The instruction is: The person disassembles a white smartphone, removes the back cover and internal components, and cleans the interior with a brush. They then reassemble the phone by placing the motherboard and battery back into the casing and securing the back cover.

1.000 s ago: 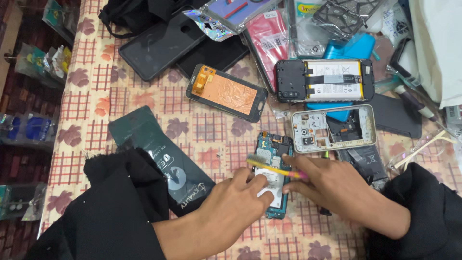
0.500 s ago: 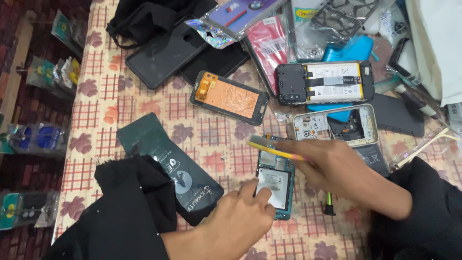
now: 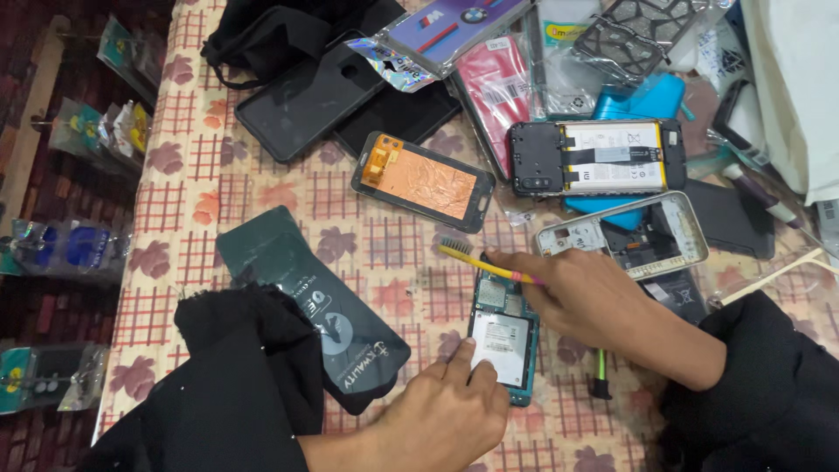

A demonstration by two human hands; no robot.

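While the teal phone board (image 3: 502, 336) lies flat on the checked floral tablecloth (image 3: 262, 183), low and centre in the head view, it is being worked on by both hands. Left hand (image 3: 446, 411) is spread flat, gripping nothing; its fingertips (image 3: 469, 360) press on the board's pale metal shield and pin it down. Right hand (image 3: 594, 306) is closed around a yellow toothbrush (image 3: 485, 260), with the bristle end sticking out to the left, just above the board's top edge. Whether the bristles touch the board can't be told.

Step in hand, as a judgement: brushing the bare board clean, with the brush at the top end of a stroke. A next stroke would call for the left fingertips to stay put so the board doesn't skate, and for the bristles to come down onto the upper part with light pressure.

Around it:
- Dark green flat pouch (image 3: 323, 315), just left of the board.
- Green-handled screwdriver (image 3: 600, 376), under the right wrist.
- Silver phone frame (image 3: 629, 236), just beyond the right hand.
- Copper-backed screen (image 3: 424, 181) and open black phone with exposed battery (image 3: 599, 157), further up.
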